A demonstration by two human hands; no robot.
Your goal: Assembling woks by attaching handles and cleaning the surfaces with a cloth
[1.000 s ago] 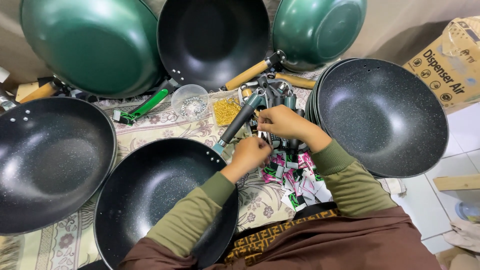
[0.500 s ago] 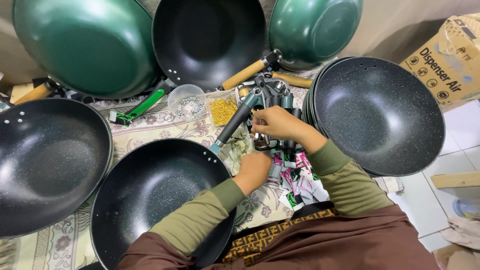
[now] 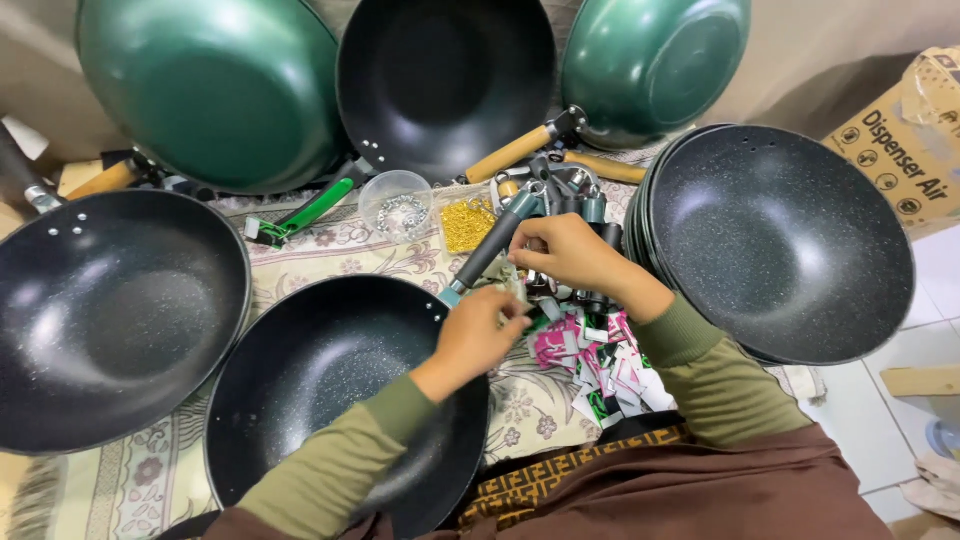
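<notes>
Nearest, a black speckled wok [image 3: 330, 400] on the patterned cloth [image 3: 320, 250]. At its far rim, left hand [image 3: 478, 333] with fingers pinched together on something too small to tell. Just beyond, right hand [image 3: 565, 255] closed around a dark pan handle [image 3: 492, 245], long axis slanting from that rim up and rightward. Farther still, a clear cup of washers [image 3: 398, 205] and leaning green woks [image 3: 210, 90].
</notes>
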